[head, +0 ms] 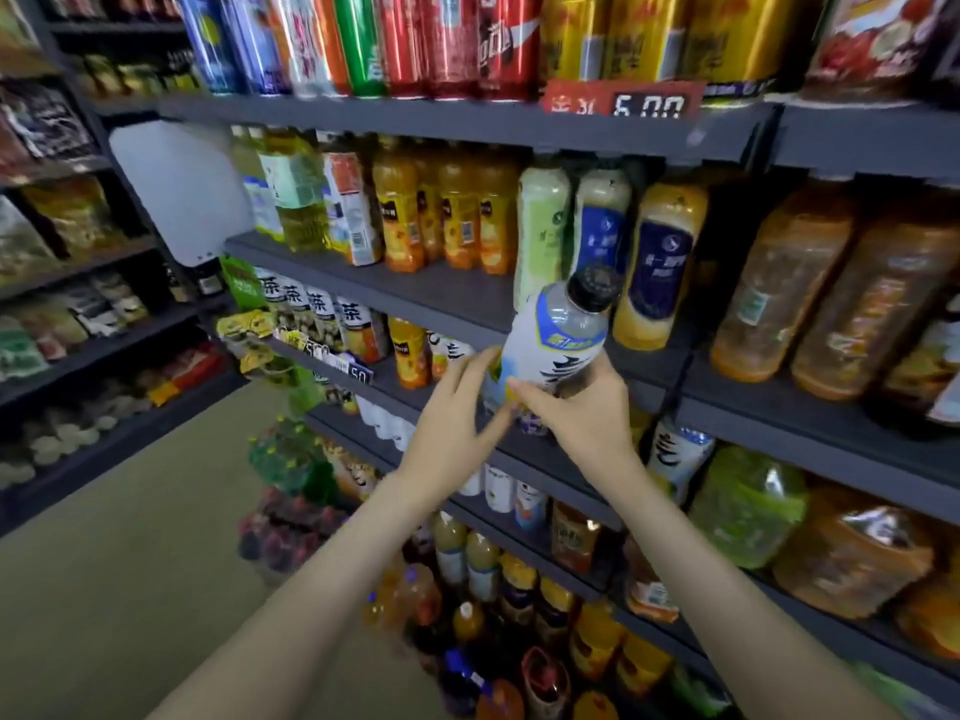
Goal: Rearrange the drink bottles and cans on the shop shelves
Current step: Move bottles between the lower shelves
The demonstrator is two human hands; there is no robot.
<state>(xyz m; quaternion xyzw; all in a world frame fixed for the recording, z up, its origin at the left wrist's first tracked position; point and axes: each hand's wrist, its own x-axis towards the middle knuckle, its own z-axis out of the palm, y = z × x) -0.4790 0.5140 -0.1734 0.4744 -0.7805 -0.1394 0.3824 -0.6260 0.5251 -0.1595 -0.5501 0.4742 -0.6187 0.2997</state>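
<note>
A white drink bottle with a black cap and a blue-yellow label is tilted in the air in front of the second shelf. My right hand grips its lower half from below and the right. My left hand is beside the bottle's base with fingers spread, its fingertips touching or nearly touching the bottle. Behind the bottle stand a pale green bottle and dark-blue-labelled bottles. Orange juice bottles stand further left on the same shelf.
Cans fill the top shelf above a red price tag. Large amber bottles stand on the right. Lower shelves hold more bottles, and wrapped packs sit on the floor. Snack shelves line the left side of the aisle.
</note>
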